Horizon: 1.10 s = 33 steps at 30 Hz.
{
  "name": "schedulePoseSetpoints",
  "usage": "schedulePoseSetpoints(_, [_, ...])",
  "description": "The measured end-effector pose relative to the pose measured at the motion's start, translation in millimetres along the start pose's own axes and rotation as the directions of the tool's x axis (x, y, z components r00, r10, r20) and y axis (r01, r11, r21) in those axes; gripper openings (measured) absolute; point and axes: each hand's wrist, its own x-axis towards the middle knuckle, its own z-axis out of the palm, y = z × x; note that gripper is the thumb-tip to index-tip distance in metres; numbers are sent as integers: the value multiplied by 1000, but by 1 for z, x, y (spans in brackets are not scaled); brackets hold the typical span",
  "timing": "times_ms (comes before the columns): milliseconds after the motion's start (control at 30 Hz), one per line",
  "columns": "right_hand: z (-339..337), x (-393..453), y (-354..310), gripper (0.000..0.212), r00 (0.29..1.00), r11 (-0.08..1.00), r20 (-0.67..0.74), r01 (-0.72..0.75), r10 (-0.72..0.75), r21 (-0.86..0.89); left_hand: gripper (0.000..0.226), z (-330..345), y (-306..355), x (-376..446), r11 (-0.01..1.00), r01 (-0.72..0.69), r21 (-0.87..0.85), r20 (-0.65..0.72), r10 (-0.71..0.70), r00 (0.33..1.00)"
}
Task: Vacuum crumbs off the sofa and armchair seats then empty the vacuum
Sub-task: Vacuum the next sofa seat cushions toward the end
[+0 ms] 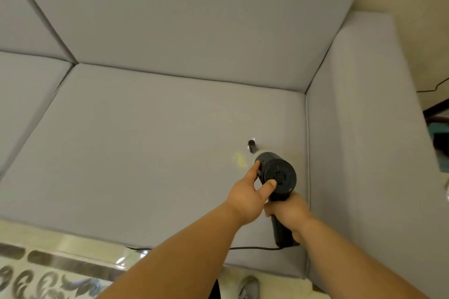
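We see a big grey cloth sofa (170, 31) from above. We look down at its right seat cushion (145, 141), next to the padded grey armrest (364, 128).

A small black handheld vacuum (277, 175) is over the right part of that seat. Its thin nozzle (251, 147) points down at the cushion. Just left of the nozzle there is a little pale yellow patch of crumbs (239, 160) on the cloth. We cannot tell if the tip touches the seat.

The right hand (291, 213) holds the black handle, with the fingers wrapped tight around it. The left hand (250, 192) holds the round body of the vacuum. Its fingers curve around the left side and its thumb presses on the round back end.

A thin black cord (255, 248) runs from the bottom of the handle to the left, along the front edge of the seat.

Low on the left is a shiny glass table with silver leaf shapes (48, 272). Near the bottom, a grey shoe (249, 287) stands on the pale floor.
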Motion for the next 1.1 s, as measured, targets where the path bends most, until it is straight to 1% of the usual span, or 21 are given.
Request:
schedulePoseSetpoints(167, [-5,-15,22,27,1000,1000,27,-7,7,-1,69,17,-10,-21,1000,3,-11,-10,-3,1000])
schedulePoseSetpoints(367, [-3,-35,45,28,1000,1000,25,-16,17,-18,69,29,-18,-45,999,22,29,-8,-22,1000])
schedulePoseSetpoints(633, [-3,-56,58,31,998,999,46,-32,31,2,69,35,-20,-67,998,48,49,11,-49,999])
schedulePoseSetpoints(833, [-7,-66,53,31,998,999,42,-36,36,12,68,32,-13,-72,998,39,42,19,-40,999])
schedulePoseSetpoints(967, [-7,-67,39,30,1000,999,3,6,-6,43,66,25,-1,-67,1000,21,5,-6,-21,1000])
schedulePoseSetpoints(1100, [-5,-61,12,27,998,997,-39,50,-48,66,65,8,15,-55,1000,-31,-3,-35,31,999])
